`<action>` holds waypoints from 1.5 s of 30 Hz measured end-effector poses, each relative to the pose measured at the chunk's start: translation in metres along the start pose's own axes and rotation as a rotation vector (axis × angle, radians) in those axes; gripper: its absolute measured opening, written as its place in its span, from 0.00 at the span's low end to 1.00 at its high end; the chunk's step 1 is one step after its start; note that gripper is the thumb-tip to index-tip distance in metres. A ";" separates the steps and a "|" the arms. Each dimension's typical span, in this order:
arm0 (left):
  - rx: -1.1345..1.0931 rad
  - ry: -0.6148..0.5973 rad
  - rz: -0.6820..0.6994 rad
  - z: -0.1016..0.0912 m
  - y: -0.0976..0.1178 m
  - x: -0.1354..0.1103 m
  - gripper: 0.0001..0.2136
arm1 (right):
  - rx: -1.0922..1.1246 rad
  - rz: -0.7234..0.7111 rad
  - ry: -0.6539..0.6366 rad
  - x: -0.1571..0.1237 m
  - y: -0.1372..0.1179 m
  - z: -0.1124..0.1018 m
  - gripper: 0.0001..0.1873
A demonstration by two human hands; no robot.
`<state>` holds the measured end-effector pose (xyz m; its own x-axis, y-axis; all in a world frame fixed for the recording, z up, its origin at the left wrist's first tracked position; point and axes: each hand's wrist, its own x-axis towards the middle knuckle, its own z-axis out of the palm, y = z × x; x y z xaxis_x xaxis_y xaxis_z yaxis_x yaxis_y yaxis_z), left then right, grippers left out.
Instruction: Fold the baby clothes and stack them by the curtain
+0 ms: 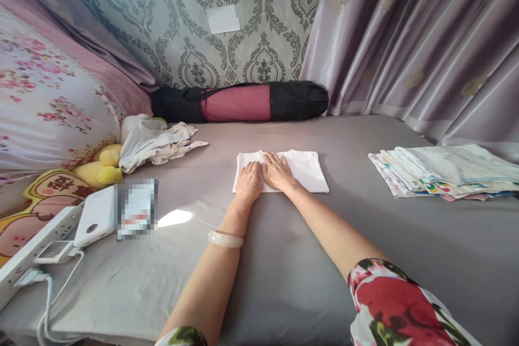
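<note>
A folded white cloth [306, 170] lies flat on the grey bed sheet [284, 259], straight ahead of me. My left hand [248, 183] rests palm down on its left part, fingers stretched forward. Close beside it, my right hand [277, 171] presses flat near the cloth's middle, its fingers slightly spread. Both hands are open and grip nothing. Part of the cloth is hidden beneath them. A pale bangle [225, 239] circles my left wrist.
A stack of folded printed cloths [441, 170] sits at the right. Crumpled cloths [158, 143] lie at the back left. Along the wall is a black and pink roll bag [237, 102]. A power strip [36, 251], a white power bank [95, 215] and cables occupy the left edge.
</note>
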<state>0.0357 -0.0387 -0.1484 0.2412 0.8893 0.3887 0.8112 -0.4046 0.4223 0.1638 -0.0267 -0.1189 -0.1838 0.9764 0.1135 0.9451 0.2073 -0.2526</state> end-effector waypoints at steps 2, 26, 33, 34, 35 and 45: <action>0.063 -0.040 -0.017 0.000 0.002 -0.002 0.19 | -0.007 -0.004 0.005 0.000 0.002 0.003 0.29; 0.134 -0.148 -0.071 -0.010 0.019 -0.005 0.24 | -0.050 0.102 0.030 -0.013 0.030 -0.004 0.31; 0.209 -0.175 -0.034 -0.010 0.018 -0.006 0.27 | -0.012 0.108 0.001 -0.013 0.030 -0.008 0.30; 0.221 -0.181 -0.035 -0.011 0.018 -0.007 0.27 | 0.002 0.108 -0.005 -0.014 0.031 -0.010 0.30; 0.235 -0.188 -0.035 -0.012 0.019 -0.007 0.27 | 0.015 0.114 -0.004 -0.015 0.032 -0.012 0.30; 0.315 -0.291 -0.060 -0.022 0.028 -0.006 0.29 | -0.039 0.322 0.039 -0.022 0.060 -0.021 0.34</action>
<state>0.0451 -0.0595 -0.1208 0.2921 0.9506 0.1051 0.9405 -0.3054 0.1488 0.2303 -0.0372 -0.1166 0.1363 0.9881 0.0708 0.9627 -0.1153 -0.2447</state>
